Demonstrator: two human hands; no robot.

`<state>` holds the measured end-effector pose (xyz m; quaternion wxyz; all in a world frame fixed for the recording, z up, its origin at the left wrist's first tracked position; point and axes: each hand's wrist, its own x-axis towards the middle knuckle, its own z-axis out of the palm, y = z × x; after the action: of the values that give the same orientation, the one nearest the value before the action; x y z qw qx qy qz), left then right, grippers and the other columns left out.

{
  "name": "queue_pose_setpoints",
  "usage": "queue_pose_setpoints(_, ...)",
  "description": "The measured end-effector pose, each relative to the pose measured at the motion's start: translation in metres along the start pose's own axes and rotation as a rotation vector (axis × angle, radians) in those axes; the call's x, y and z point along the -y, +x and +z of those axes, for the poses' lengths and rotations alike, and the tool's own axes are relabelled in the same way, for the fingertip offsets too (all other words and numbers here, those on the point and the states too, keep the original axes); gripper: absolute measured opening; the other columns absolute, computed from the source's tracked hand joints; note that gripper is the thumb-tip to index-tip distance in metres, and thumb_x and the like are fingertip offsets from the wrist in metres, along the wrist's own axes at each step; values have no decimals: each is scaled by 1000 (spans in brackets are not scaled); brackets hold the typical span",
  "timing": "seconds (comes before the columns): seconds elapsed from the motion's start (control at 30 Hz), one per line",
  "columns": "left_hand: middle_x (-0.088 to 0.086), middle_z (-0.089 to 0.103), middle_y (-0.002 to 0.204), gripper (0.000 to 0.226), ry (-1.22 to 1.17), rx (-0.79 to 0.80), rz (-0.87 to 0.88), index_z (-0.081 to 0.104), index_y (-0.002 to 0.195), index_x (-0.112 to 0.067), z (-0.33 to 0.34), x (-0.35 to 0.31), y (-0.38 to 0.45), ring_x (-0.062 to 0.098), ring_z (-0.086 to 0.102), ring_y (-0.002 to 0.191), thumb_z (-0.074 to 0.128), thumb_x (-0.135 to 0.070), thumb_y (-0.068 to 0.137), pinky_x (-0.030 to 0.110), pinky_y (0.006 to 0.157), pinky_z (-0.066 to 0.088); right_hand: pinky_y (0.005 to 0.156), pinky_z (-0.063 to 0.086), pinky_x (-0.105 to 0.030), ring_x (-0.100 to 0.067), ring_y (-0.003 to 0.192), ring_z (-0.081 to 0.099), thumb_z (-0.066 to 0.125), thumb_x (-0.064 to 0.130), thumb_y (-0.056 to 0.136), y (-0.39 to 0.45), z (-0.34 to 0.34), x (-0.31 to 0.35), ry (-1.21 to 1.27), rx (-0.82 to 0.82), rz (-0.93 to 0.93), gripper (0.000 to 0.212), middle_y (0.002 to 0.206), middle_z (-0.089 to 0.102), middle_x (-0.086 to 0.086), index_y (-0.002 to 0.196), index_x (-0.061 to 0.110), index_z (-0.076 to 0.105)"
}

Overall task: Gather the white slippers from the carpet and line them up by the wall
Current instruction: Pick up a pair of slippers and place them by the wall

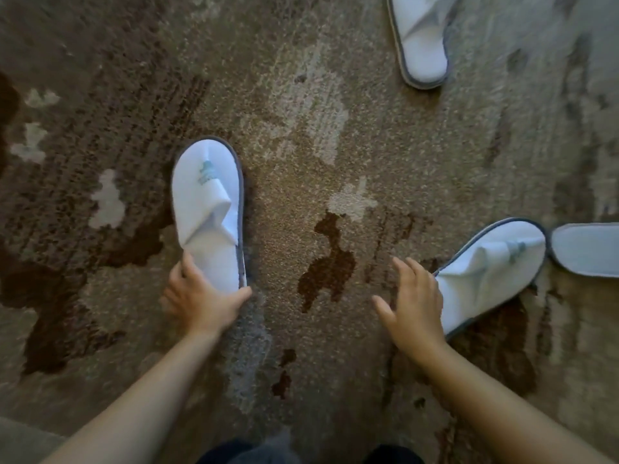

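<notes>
Slippers on carpet (pixel 301 145): L hand (pixel 201 299) grips heel of left slipper (pixel 207 209); R hand (pixel 413 309) spread open, fingers beside angled slipper (pixel 485 272).

The floor is soft and fuzzy, tan and brown with pale patches. A dark brown blotch (pixel 326 262) sits in the middle, with a pale cross-shaped patch (pixel 351 200) just above it. Two small dark spots (pixel 284 373) lie below the blotch. More pale patches (pixel 107 202) show on the left among wide dark brown areas. At the bottom edge, a bit of dark clothing (pixel 231 455) shows. It is blurry.
</notes>
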<state>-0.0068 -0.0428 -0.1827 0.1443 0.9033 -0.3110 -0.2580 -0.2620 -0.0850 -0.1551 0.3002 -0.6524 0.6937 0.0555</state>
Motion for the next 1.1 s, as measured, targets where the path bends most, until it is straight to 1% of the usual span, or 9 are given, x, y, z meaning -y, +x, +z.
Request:
queue_pose_setpoints(0.17, 27, 29, 137, 112, 25, 172, 274, 15, 138, -9, 31, -61, -29, 42, 30, 123, 82, -19, 49, 49, 102, 26, 108, 19, -49, -37, 133, 19, 69, 29, 72, -13, -17, -59, 216, -287, 500, 83, 146, 22, -19, 136, 8, 21)
queue_pose_setpoints(0.27, 24, 27, 139, 114, 44, 255, 353, 12, 139, -13, 52, -91, -47, 40, 29, 124, 81, -24, 49, 46, 103, 24, 108, 20, -47, -38, 133, 20, 74, 34, 67, -11, -14, -76, 424, -306, 715, 95, 147, 22, -22, 137, 4, 16)
queue_pose_setpoints(0.33, 23, 25, 140, 115, 67, 295, 410, 10, 140, -15, 62, -103, -54, 41, 28, 124, 81, -25, 49, 46, 104, 22, 108, 21, -46, -38, 133, 21, 75, 37, 65, -3, -10, -78, 519, -294, 758, 101, 146, 24, -23, 138, 4, 12)
queue_pose_setpoints(0.5, 24, 26, 140, 117, 118, 287, 464, 8, 140, -16, 68, -107, -56, 40, 27, 124, 81, -26, 50, 47, 104, 22, 104, 24, -48, -40, 128, 25, 78, 37, 61, 4, 8, -71, 459, -307, 697, 107, 145, 25, -21, 138, 7, 10)
queue_pose_setpoints(0.67, 23, 24, 140, 116, 147, 309, 449, 5, 140, -16, 65, -102, -58, 38, 24, 125, 80, -24, 52, 49, 105, 22, 106, 25, -43, -39, 127, 27, 75, 18, 67, 7, 6, -80, 463, -321, 415, 102, 146, 20, -19, 140, 12, 4)
queue_pose_setpoints(0.77, 23, 24, 140, 115, 144, 307, 449, 6, 140, -16, 62, -101, -58, 38, 24, 126, 80, -24, 52, 48, 105, 22, 108, 22, -38, -38, 129, 24, 81, 13, 59, 13, 2, -85, 619, -304, 467, 114, 145, 18, -22, 140, 9, 1)
queue_pose_setpoints(0.83, 23, 25, 140, 116, 144, 295, 450, 6, 140, -14, 59, -101, -56, 37, 24, 126, 80, -23, 52, 46, 105, 21, 106, 25, -40, -38, 129, 28, 83, 12, 55, 14, 1, -85, 690, -278, 514, 114, 142, 25, -25, 139, 6, 5)
queue_pose_setpoints(0.97, 25, 26, 139, 117, 122, 279, 453, 6, 140, -14, 54, -101, -55, 38, 26, 126, 81, -23, 51, 45, 105, 20, 92, 40, -39, -34, 114, 49, 79, 11, 60, 13, 0, -85, 784, -335, 482, 86, 129, 48, -20, 128, 4, 27)
queue_pose_setpoints(1.1, 25, 25, 139, 116, 58, 296, 405, 3, 140, -15, 38, -114, -63, 37, 24, 127, 79, -21, 53, 45, 107, 21, 77, 41, -32, -24, 93, 54, 66, 12, 75, 7, -22, -74, 849, -400, 395, 47, 104, 56, -8, 115, 9, 42)
